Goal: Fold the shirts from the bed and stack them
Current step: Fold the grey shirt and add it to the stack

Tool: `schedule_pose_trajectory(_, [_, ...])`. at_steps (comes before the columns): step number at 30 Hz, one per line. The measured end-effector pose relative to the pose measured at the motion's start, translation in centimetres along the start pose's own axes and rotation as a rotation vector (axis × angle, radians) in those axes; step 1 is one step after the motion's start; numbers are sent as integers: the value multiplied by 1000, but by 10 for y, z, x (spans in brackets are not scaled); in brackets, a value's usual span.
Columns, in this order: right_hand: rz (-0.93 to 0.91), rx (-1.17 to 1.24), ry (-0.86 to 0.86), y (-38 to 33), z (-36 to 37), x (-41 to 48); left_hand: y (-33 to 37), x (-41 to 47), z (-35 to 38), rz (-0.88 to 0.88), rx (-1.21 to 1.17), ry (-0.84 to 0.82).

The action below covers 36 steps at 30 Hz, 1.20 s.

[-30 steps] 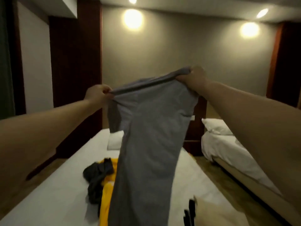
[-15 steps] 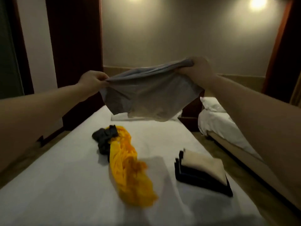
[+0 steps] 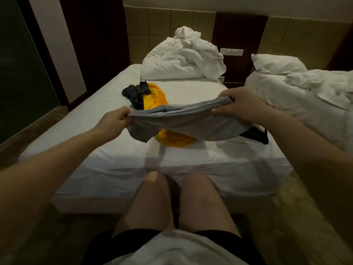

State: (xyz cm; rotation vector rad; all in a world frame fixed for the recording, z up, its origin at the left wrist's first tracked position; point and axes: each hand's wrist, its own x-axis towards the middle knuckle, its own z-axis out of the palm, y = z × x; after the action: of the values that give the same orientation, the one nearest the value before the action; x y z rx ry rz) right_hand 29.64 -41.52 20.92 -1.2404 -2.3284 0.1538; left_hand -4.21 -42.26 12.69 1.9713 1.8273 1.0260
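While left hand [image 3: 114,121] and right hand [image 3: 242,104] grip its top edge, grey shirt [image 3: 187,123] hangs just over the bed [image 3: 95,150].
Cloth limp, sagging mid-span above a yellow shirt [image 3: 175,139]; dark pile [image 3: 256,133] at right, partly hidden. Step judged: spreading before folding. Next calls for lowering it flat onto the near sheet.
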Motion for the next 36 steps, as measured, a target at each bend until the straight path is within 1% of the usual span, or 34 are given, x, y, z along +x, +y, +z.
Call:
schedule_pose_trajectory(2, [-23,-4,-36,-8,1,-7,-5,-7,3,-65,-83,18])
schedule_pose_trajectory(4, [-47,-46,-78,-14,6,-15,-9,-15,9,-76,-53,10])
schedule_pose_trajectory(8, [-72,-102,-136,-19,27,-35,-26,-34,23,-15,119,-70])
schedule_pose_trajectory(10, [-83,-115,-242,-20,44,-48,-40,-48,34,41,143,-83])
schedule_pose_trajectory(12, [-99,-195,-360,-23,69,-64,-54,-62,47,97,162,-90])
schedule_pose_trajectory(14, [-216,-261,-358,-22,96,-82,-66,-75,61,99,215,-112])
schedule_pose_trajectory(15, [-242,-258,-359,-20,110,-91,-72,-80,67,88,237,-129])
schedule_pose_trajectory(18, [-135,-292,-485,-18,143,-119,-89,-94,83,86,246,-203])
schedule_pose_trajectory(21, [-112,-272,-576,-14,165,-131,-100,-104,93,136,238,-267])
schedule_pose_trajectory(22, [-103,-232,-586,-13,166,-132,-103,-106,95,133,241,-271])
schedule_pose_trajectory(24, [-59,-150,-687,-11,165,-129,-108,-107,98,122,232,-265])
schedule_pose_trajectory(27, [130,48,-902,-19,158,-112,-114,-105,101,113,235,-271])
schedule_pose_trajectory(28, [164,91,-916,-23,160,-101,-116,-103,101,111,243,-263])
schedule_pose_trajectory(29, [165,106,-881,-26,165,-88,-116,-100,100,117,250,-257])
schedule_pose_trajectory(31, [147,212,-705,-35,188,-62,-115,-92,99,147,252,-265])
schedule_pose_trajectory(32, [140,281,-643,-42,202,-53,-114,-87,98,169,257,-277])
schedule_pose_trajectory(33, [145,320,-619,-50,219,-47,-110,-83,96,194,271,-289])
schedule_pose_trajectory(35, [135,320,-614,-65,252,-47,-97,-74,93,283,300,-283])
schedule_pose_trajectory(36, [162,313,-614,-70,268,-50,-89,-70,93,339,297,-283])
